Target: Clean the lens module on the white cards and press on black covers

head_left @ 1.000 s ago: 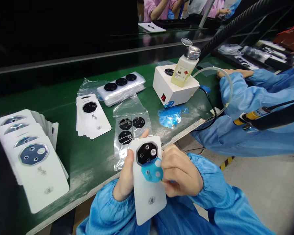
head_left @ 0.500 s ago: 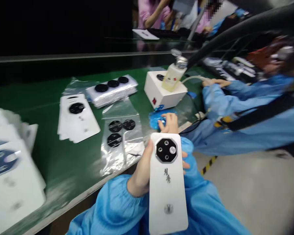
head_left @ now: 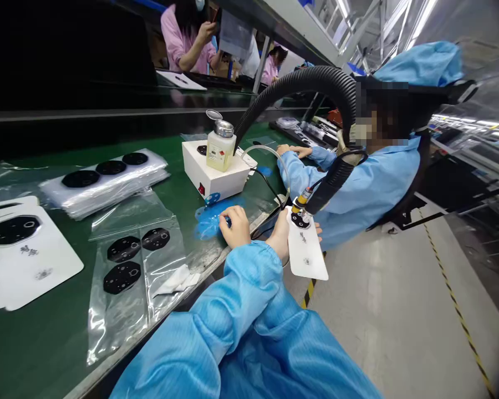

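My left hand [head_left: 281, 235] grips a white phone back cover [head_left: 306, 252] by its edge, out past the table's edge. The cover's black camera ring [head_left: 300, 220] sits right under a yellow-tipped nozzle [head_left: 303, 198] on the end of a black corrugated hose [head_left: 299, 77]. My right hand [head_left: 234, 224] rests on the green table with its fingers curled on a pile of blue peeled films [head_left: 208, 220]. My blue sleeve [head_left: 249, 299] fills the foreground.
A white box with a red switch [head_left: 211, 173] carries a pump bottle [head_left: 220, 147]. Bags of black camera rings [head_left: 131, 260], stacked bags [head_left: 108, 180] and white covers [head_left: 23, 252] lie on the left. A co-worker in blue [head_left: 378, 172] sits at the right.
My left hand has carried the cover rightward from in front of me to under the hose nozzle. My right hand stays on the blue film pile. The view has swung right.
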### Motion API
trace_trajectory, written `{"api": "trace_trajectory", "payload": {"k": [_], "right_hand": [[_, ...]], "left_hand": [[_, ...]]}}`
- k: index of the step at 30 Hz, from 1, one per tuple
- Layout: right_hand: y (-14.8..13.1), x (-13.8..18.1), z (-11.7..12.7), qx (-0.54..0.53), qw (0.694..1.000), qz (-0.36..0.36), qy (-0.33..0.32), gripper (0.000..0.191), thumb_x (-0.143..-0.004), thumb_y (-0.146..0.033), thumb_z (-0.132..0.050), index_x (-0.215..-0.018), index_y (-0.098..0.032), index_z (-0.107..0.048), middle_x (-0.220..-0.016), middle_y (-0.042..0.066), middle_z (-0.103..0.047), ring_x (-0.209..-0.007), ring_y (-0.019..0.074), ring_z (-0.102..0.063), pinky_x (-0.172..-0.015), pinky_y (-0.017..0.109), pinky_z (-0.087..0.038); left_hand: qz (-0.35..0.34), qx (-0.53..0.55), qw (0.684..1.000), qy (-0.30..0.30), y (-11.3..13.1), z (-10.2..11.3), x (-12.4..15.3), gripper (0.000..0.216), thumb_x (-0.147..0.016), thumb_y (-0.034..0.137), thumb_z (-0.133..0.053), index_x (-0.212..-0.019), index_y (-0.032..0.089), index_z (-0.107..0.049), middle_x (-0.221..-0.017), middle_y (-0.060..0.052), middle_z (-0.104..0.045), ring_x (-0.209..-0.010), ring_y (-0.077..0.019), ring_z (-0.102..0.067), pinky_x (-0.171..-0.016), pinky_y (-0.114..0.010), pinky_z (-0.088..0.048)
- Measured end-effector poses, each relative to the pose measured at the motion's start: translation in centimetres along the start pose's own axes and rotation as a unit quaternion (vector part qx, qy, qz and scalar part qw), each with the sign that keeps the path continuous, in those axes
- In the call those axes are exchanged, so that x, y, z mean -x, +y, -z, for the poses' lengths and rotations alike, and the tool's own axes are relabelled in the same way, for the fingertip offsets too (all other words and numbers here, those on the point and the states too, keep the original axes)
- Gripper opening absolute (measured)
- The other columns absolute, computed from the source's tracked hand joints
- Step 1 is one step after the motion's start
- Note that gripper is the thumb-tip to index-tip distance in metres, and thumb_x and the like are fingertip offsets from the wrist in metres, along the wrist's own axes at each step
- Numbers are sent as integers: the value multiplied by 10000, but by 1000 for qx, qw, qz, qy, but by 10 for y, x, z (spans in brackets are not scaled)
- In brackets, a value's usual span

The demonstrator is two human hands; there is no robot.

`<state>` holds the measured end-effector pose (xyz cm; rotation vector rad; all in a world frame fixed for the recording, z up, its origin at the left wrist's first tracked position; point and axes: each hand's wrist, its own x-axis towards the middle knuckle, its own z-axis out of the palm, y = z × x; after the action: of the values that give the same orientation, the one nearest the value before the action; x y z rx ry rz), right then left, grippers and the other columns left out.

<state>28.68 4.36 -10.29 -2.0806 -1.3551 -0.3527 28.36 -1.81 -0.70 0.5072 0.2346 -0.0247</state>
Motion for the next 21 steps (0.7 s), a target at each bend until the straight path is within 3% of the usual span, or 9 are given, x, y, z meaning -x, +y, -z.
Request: {"api": "trace_trajectory", "payload": {"k": [3,6,9,11,13,17,19,21], "right_hand": [[0,1,0,1,1000,-1,18,162,-901,-325,-530,-989,-207,-599,-1012,53,-629,-889,165,-591,-754,360,-535],[1,2,4,-6,1000,13,27,174,-907,-331,-521,-997,-204,-599,-1020,52,-628,-880,154,-595,-758,346,-533],[3,3,8,-26,999,28,31,212,-913,-360,-501,-1027,-207,-595,-1057,56,-613,-889,148,-592,-774,336,-530],[6,2,8,-44,998,40,31,230,-911,-358,-506,-1043,-188,-587,-1056,58,-609,-892,151,-591,-785,351,-524],[5,0,9,-63,996,56,28,253,-899,-355,-530,-1042,-152,-576,-1024,49,-604,-886,158,-594,-786,362,-514],[-22,-1,18,-85,991,104,2,147,-903,-270,-488,-859,-158,-572,-875,53,-580,-865,191,-547,-792,402,-463],[-50,0,23,-102,981,158,-57,121,-894,-229,-469,-849,-176,-568,-871,75,-587,-857,211,-534,-777,402,-449],[-81,0,25,-122,955,229,-143,100,-880,-240,-488,-849,-199,-574,-856,58,-605,-826,205,-536,-731,367,-452]], "left_hand": [[22,18,997,-67,-7,-2,2,539,-985,288,-159,-1010,49,-640,-1104,-9,-613,-992,-274,-604,-794,-393,-499],[40,33,995,-86,-15,5,14,621,-980,257,-62,-968,20,-636,-1037,1,-620,-956,-255,-615,-760,-379,-491],[49,51,995,-63,-18,23,38,499,-973,401,-273,-936,78,-651,-862,-1,-659,-776,-185,-651,-687,-324,-518],[43,73,996,-39,-12,42,64,495,-936,476,-335,-1067,102,-631,-770,-11,-681,-691,-200,-663,-632,-334,-523],[25,102,994,-10,-3,63,102,544,-899,504,-309,-1302,186,-491,-720,-60,-717,-657,-269,-688,-569,-406,-525],[-116,156,974,119,17,97,198,676,-848,567,-319,-1446,269,-221,-836,-110,-750,-738,-257,-715,-640,-384,-549],[-199,170,947,185,24,105,239,673,-857,537,-341,-1457,333,-113,-882,-84,-755,-786,-247,-716,-727,-422,-551],[-285,167,910,250,30,107,266,684,-856,540,-376,-1458,321,-135,-908,-113,-755,-806,-291,-718,-709,-473,-556]]}}
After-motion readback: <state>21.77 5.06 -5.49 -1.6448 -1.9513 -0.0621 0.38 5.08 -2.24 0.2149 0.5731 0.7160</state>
